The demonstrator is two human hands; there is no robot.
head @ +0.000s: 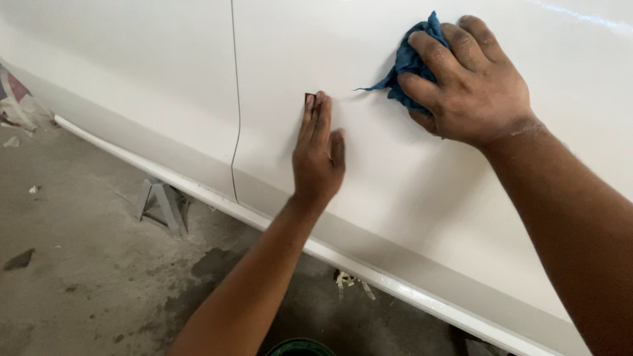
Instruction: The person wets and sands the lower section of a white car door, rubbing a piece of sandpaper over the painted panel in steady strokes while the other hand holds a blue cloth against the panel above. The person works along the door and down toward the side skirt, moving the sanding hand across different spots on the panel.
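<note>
The white car panel (409, 171) fills most of the view, running from upper left down to lower right, with a thin vertical door seam (235, 99) left of the hands and a pale sill strip (198, 191) along its lower edge. The paint looks smooth and glossy over the whole visible stretch, with a highlight near the top right; no dust, haze or scratch marks can be made out, so I judge the surface work to be well along, though how much of the panel beyond the frame is left cannot be told. Below lies the grey concrete floor (86, 277), stained in patches, with a metal stand (161, 204) under the sill and a green round rim (300, 346) at the bottom edge. The right hand (475, 86) is closed on a bunched blue rag (412, 62) and presses it against the panel, a loose corner trailing left. The left hand (318, 155) lies flat with fingers straight, pinning a small dark sanding pad (310, 99) to the panel under the fingertips. Only the pad's top edge shows; its long axis cannot be told, and the fingers over it point up the panel.
</note>
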